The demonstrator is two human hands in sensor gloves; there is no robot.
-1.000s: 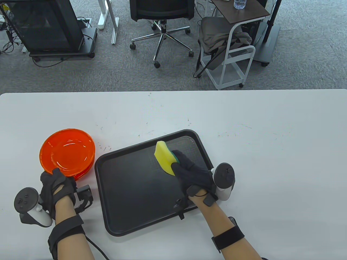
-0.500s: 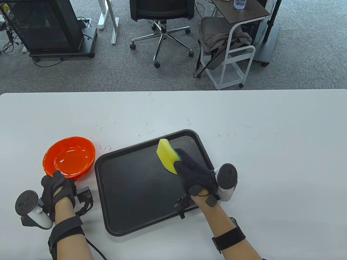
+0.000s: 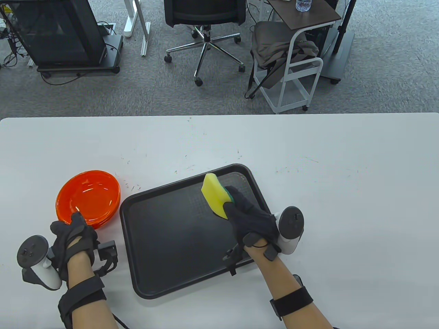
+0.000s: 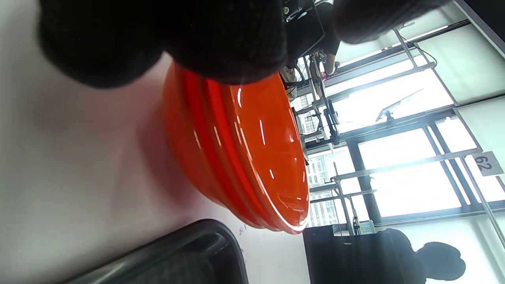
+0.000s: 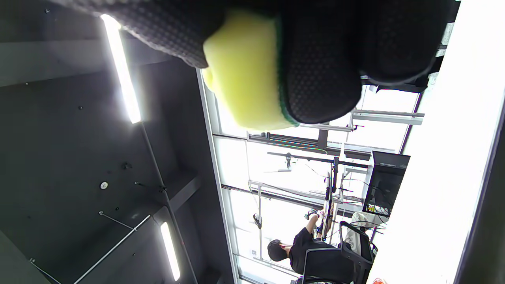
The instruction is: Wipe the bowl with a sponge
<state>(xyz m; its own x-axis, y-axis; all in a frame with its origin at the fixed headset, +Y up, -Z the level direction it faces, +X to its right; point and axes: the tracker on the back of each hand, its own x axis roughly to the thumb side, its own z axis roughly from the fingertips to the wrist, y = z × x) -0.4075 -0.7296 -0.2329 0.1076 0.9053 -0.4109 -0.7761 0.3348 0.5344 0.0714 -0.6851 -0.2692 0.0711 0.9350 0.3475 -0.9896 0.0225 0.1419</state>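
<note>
A stack of orange bowls [image 3: 88,198] sits on the white table at the left. My left hand [image 3: 76,221] grips the near rim of the stack, thumb on top. In the left wrist view the bowls [image 4: 236,150] stand on edge, with my gloved fingers [image 4: 165,39] over their rim. My right hand [image 3: 229,203] holds a yellow sponge with a green back [image 3: 214,194] over the far right part of the black tray [image 3: 178,240]. In the right wrist view my fingers [image 5: 319,67] wrap the sponge [image 5: 244,75].
The black tray lies in the middle, its left edge close to the bowls; its corner [image 4: 185,252] shows in the left wrist view. Small crumbs [image 3: 132,186] are scattered on the table [image 3: 343,192]. An office chair and a white cart stand beyond the far edge.
The orange bowl, raised and tilted toward the camera a second ago, has come down and looks smaller. My right hand with the sponge has drifted slightly right.
</note>
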